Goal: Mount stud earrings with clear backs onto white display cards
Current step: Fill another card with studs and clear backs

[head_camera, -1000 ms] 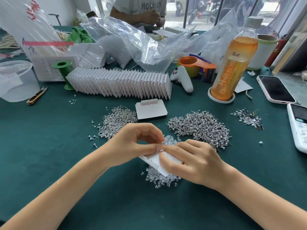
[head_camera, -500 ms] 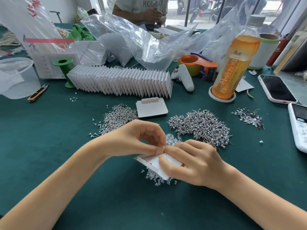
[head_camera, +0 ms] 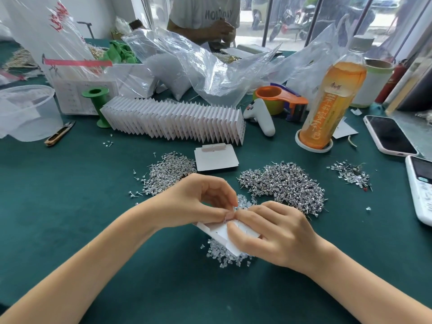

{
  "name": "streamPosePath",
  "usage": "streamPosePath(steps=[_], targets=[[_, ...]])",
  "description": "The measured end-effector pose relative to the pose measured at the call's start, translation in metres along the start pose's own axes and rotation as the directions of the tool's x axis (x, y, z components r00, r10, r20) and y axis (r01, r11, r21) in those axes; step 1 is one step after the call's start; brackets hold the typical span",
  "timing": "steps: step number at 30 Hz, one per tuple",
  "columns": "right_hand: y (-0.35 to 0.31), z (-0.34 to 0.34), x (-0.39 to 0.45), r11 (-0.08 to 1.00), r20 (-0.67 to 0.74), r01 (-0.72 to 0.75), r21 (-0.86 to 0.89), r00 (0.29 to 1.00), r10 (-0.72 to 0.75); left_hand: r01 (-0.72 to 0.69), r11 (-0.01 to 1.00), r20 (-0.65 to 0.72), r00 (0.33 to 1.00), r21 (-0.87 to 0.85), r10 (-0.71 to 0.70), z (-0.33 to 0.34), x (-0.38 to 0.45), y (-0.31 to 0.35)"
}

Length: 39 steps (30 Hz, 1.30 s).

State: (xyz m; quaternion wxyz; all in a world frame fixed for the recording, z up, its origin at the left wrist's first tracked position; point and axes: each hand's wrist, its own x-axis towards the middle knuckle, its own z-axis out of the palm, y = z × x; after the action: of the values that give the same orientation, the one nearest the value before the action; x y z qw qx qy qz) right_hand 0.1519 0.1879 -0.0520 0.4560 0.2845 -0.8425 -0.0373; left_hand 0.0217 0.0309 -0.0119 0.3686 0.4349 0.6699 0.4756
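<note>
Both hands meet over the green table (head_camera: 58, 206), working on one white card (head_camera: 222, 232). The left hand (head_camera: 194, 202) curls its fingers and pinches the card's upper edge between thumb and forefinger. The right hand (head_camera: 273, 235) grips the card from the other side, thumb lying on its face and fingers folded round its far edge, so the card sits tilted just above the table. The fingertips of the two hands touch at the card's top edge; whether a stud or a back is held there is too small to tell. Under the card lies a heap of clear backs (head_camera: 224, 256), partly hidden by it. A pile of studs (head_camera: 168, 174) lies just beyond the left hand, and a larger pile (head_camera: 285, 183) lies just beyond the right hand. A small scatter of studs (head_camera: 350, 174) sits well off to the right. Between the two piles, farther back, a blank card (head_camera: 216, 157) lies flat. Behind it a long row of cards (head_camera: 175, 120) stands on edge. An orange bottle (head_camera: 332, 99) stands to the right of the row, a tape dispenser (head_camera: 280, 101) between them. Two phones (head_camera: 388, 134) lie at the right edge, a clear tub (head_camera: 25, 111) and snips (head_camera: 59, 134) at the left. Another person (head_camera: 205, 17) stands beyond the plastic bags (head_camera: 198, 66).
</note>
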Motion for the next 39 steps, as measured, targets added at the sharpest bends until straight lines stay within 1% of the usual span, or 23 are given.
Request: streamPosePath(steps=[2,3,4,5,6,7,8,9,10,12,14,15,18,22,33,39], targets=[[0.0,-0.001,0.0,1.0,0.006,-0.009,0.005,1.0,0.009,-0.017,1.0,0.022,1.0,0.011,0.017,0.0,-0.001,-0.001],[0.001,-0.001,0.0,1.0,0.005,-0.021,0.013,1.0,0.021,-0.036,0.999,0.015,0.999,-0.018,0.036,-0.001,-0.001,0.0],[0.003,-0.002,0.0,0.999,0.001,-0.044,0.031,0.999,0.044,-0.057,0.996,-0.022,0.998,-0.073,0.055,-0.002,-0.001,0.0],[0.005,-0.003,0.0,0.995,-0.007,-0.081,0.064,0.997,0.082,-0.077,0.989,-0.095,0.993,-0.129,0.065,-0.003,-0.001,0.0],[0.007,-0.003,-0.001,0.984,-0.019,-0.139,0.109,0.99,0.142,-0.096,0.984,-0.195,0.978,-0.147,0.066,-0.006,-0.001,-0.002],[0.009,-0.004,-0.002,0.963,-0.035,-0.216,0.162,0.974,0.224,-0.109,0.988,-0.3,0.951,-0.111,0.071,-0.009,0.0,-0.005],[0.011,-0.004,-0.002,0.93,-0.05,-0.299,0.214,0.947,0.316,-0.107,0.994,-0.381,0.92,-0.024,0.089,-0.011,0.001,-0.008],[0.014,-0.004,-0.003,0.891,-0.063,-0.378,0.254,0.912,0.405,-0.089,0.992,-0.414,0.902,0.091,0.119,-0.013,0.002,-0.012],[0.015,-0.004,-0.004,0.853,-0.077,-0.443,0.275,0.875,0.479,-0.07,0.975,-0.4,0.904,0.21,0.151,-0.014,0.002,-0.015],[0.017,-0.002,-0.007,0.791,-0.099,-0.538,0.29,0.805,0.584,-0.062,0.915,-0.314,0.928,0.398,0.199,-0.012,0.001,-0.021],[0.018,0.0,-0.009,0.729,-0.094,-0.603,0.324,0.746,0.66,-0.078,0.853,-0.26,0.934,0.516,0.243,-0.01,0.001,-0.025],[0.018,0.0,-0.009,0.703,-0.086,-0.625,0.34,0.724,0.685,-0.087,0.833,-0.254,0.93,0.547,0.264,-0.009,0.002,-0.025],[0.018,0.002,-0.01,0.68,-0.08,-0.652,0.337,0.699,0.71,-0.112,0.802,-0.251,0.916,0.587,0.312,-0.007,0.005,-0.025],[0.018,0.002,-0.009,0.698,-0.079,-0.63,0.34,0.721,0.689,-0.168,0.75,-0.185,0.913,0.64,0.362,-0.005,0.009,-0.025],[0.019,0.003,-0.01,0.744,-0.07,-0.584,0.326,0.77,0.635,-0.149,0.728,-0.2,0.907,0.669,0.37,-0.006,0.011,-0.028],[0.018,0.002,-0.01,0.759,-0.074,-0.568,0.319,0.783,0.617,-0.109,0.748,-0.228,0.915,0.655,0.333,-0.005,0.012,-0.031]])
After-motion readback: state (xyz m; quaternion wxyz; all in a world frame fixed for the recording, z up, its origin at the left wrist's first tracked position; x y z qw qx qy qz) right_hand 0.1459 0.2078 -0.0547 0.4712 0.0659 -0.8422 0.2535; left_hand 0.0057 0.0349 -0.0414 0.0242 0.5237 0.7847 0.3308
